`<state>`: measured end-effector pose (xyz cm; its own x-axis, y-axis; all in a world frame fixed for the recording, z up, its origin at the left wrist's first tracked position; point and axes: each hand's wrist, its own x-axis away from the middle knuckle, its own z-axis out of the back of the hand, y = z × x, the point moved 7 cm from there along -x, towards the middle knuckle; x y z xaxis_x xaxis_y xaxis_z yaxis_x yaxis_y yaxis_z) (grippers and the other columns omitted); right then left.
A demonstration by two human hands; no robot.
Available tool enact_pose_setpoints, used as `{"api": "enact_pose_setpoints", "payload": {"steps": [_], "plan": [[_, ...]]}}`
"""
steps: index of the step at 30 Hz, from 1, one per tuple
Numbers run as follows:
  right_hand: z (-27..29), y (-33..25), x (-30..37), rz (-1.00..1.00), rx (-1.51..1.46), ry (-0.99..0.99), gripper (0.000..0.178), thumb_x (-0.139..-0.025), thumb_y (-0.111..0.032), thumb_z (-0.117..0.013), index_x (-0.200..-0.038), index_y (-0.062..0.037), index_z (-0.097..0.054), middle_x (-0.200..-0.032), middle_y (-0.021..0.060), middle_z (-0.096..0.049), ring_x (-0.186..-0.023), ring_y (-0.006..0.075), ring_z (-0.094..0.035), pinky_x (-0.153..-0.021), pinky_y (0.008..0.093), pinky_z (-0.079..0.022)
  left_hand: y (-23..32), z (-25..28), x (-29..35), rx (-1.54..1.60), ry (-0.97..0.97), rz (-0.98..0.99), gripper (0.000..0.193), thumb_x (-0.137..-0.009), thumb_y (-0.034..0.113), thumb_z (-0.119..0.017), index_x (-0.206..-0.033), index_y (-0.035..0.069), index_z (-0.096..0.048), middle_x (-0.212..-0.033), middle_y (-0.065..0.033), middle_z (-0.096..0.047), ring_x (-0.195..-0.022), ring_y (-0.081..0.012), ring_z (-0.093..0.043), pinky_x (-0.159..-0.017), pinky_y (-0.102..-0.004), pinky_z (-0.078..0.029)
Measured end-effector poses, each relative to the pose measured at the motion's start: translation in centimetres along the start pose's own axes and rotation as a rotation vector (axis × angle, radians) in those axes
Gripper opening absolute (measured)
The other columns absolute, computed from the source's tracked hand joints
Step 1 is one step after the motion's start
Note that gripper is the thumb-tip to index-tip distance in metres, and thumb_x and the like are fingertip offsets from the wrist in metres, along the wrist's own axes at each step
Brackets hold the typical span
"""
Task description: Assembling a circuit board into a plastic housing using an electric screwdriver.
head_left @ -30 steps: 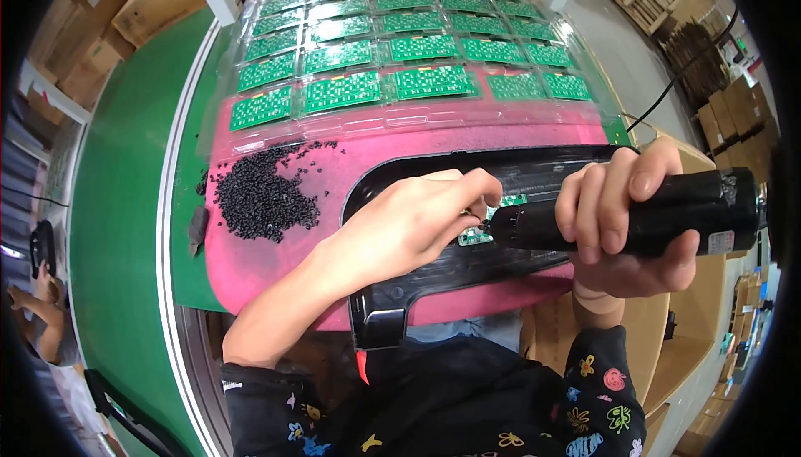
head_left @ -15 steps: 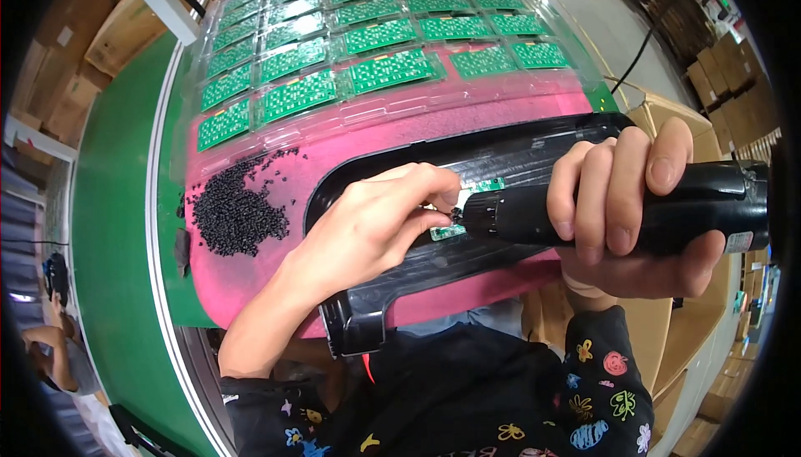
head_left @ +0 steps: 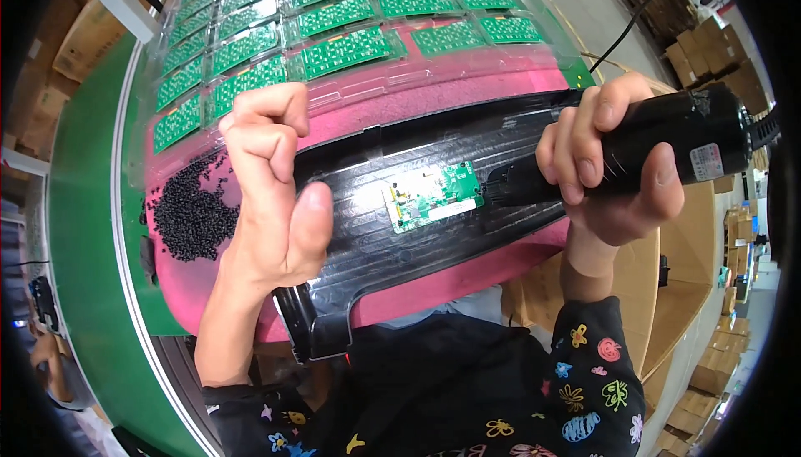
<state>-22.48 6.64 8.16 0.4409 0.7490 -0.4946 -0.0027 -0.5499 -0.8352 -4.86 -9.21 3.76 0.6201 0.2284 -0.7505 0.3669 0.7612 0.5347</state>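
Observation:
My right hand (head_left: 605,152) is wrapped round a black electric screwdriver (head_left: 717,127), held nearly level. The tool's dark nose reaches the right end of a green circuit board (head_left: 436,198); its very tip is hard to make out. That board lies inside a long black plastic housing (head_left: 375,261), with a white strip along its near side. My left hand (head_left: 271,181) is raised over the housing's left end, apart from the board. Its fingers are curled in and the thumb stands off; whatever they may hold is hidden.
A pile of small black screws (head_left: 190,219) lies on the pink mat (head_left: 179,290), left of my left hand. Clear trays (head_left: 400,60) of green circuit boards cover the far side. An open cardboard box (head_left: 672,290) stands at the right. A cable leaves the screwdriver's rear.
My left hand has drawn back from the board, leftward and up, uncovering it. The screwdriver has shifted slightly right and its rear has risen. The whole view has shifted too.

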Motion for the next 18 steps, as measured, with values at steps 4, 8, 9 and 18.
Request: {"api": "enact_pose_setpoints", "payload": {"steps": [4, 8, 9, 18], "plan": [[0.1, 0.5, 0.0, -0.040, 0.027, 0.005, 0.046, -0.088, -0.046, -0.060, -0.099, -0.0021, -0.049, -0.063, 0.0008, -0.049, -0.044, 0.0092, -0.043, -0.047, 0.0252, -0.039, 0.1, 0.0, 0.0, -0.073, 0.159, 0.110, 0.033, -0.073, -0.008, -0.051, -0.098, 0.003, -0.032, -0.101, -0.0172, -0.041, -0.091, -0.0256, -0.040, -0.090, -0.0391, -0.036], [-0.9, 1.1, -0.2, -0.067, 0.027, -0.046, 0.046, -0.087, -0.046, -0.060, -0.097, -0.0034, -0.048, -0.063, 0.0006, -0.049, -0.045, 0.0086, -0.043, -0.047, 0.0244, -0.038, -0.1, 0.4, -1.2, -0.314, 0.010, 0.132, 0.030, -0.068, -0.014, -0.051, -0.094, -0.002, -0.044, -0.094, -0.0172, -0.048, -0.092, -0.0329, -0.050, -0.089, -0.0399, -0.041], [-1.4, 1.1, -0.1, -0.066, 0.079, -0.044, 0.045, -0.086, -0.046, -0.061, -0.096, -0.0041, -0.047, -0.063, 0.0005, -0.048, -0.045, 0.0083, -0.043, -0.047, 0.0241, -0.038, -0.1, 0.5, -1.2, -0.314, 0.011, 0.140, 0.030, -0.068, -0.014, -0.051, -0.094, -0.002, -0.044, -0.094, -0.0172, -0.048, -0.092, -0.0329, -0.050, -0.089, -0.0399, -0.041], [-1.9, 1.2, 0.0, -0.076, 0.156, -0.066, 0.047, -0.086, -0.047, -0.062, -0.098, -0.0047, -0.047, -0.064, -0.0010, -0.049, -0.046, 0.0080, -0.042, -0.048, 0.0244, -0.038, -2.1, -1.3, -0.1, -0.363, -0.295, 0.346, 0.025, -0.082, -0.003, -0.057, -0.107, -0.002, -0.054, -0.104, -0.0163, -0.058, -0.104, -0.0337, -0.058, -0.093, -0.0378, -0.044]]}}
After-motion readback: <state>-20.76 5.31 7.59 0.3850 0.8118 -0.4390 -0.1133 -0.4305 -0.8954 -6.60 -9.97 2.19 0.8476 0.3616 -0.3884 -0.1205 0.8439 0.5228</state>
